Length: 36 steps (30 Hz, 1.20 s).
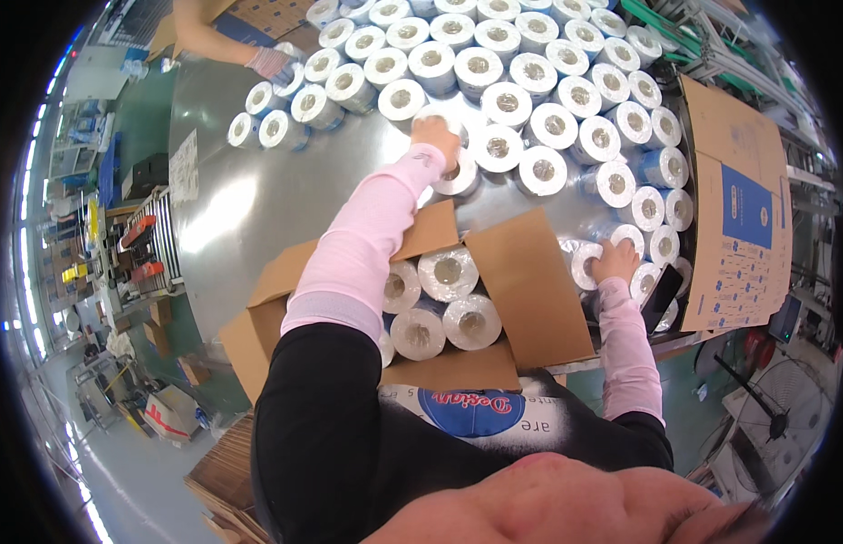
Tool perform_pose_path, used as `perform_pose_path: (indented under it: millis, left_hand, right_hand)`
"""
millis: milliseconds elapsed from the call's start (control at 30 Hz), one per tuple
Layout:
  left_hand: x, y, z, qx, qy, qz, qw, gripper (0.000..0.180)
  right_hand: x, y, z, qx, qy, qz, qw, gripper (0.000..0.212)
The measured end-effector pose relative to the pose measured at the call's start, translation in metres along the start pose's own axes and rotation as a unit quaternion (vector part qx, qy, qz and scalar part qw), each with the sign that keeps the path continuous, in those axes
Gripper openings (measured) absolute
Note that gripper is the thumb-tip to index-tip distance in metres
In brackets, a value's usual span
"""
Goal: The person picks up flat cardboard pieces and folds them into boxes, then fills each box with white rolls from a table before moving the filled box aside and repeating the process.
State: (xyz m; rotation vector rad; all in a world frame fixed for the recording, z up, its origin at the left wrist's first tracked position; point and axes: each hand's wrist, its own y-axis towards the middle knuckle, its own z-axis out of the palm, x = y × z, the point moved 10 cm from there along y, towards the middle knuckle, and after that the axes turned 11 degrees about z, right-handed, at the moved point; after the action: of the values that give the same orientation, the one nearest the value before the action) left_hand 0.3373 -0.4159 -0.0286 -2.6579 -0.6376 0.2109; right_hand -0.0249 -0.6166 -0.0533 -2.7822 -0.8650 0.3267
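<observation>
Plastic-wrapped white paper rolls with hollow cores stand in a crowd on a metal table. My left hand (437,140), reaching forward, is closed over a paper roll (435,115) at the near edge of the crowd; another roll (457,179) stands just beside it. At the right, my right hand (615,263) has its fingers curled at a wrapped roll (628,236), with a second roll (583,269) against its thumb side. Between my arms sits an open cardboard box (528,281) with several rolls (449,272) inside; my left arm covers part of it.
Another person's gloved hand (275,63) touches rolls at the far left. A printed cardboard box (725,218) stands along the right edge, a dark phone-like object (662,297) near it. The metal table (249,213) shines at left; a fan (775,417) is at lower right.
</observation>
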Motion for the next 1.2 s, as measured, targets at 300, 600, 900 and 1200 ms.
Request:
perform_pose_path:
  millis: [300,600,900,1200]
  left_hand:
    - [0.152,-0.287,-0.091,-0.356,-0.751,0.063,0.552,0.031]
    - [0.018,-0.507,-0.079,-0.053,-0.167,-0.003,0.985,0.039]
    - [0.076,-0.468,-0.017,-0.034,-0.422,-0.160,0.892,0.028]
    - [0.017,-0.119,-0.017,-0.245,-0.207,0.096,0.942,0.044]
  right_hand:
    - [0.015,0.054,-0.150,0.198,0.838,-0.175,0.478,0.050]
    - [0.350,-0.322,-0.272,0.198,0.101,-0.662,0.715,0.042]
    - [0.332,-0.311,-0.248,0.185,0.394,-0.620,0.653,0.050]
    - [0.183,-0.174,-0.164,0.040,0.464,-0.342,0.816,0.055]
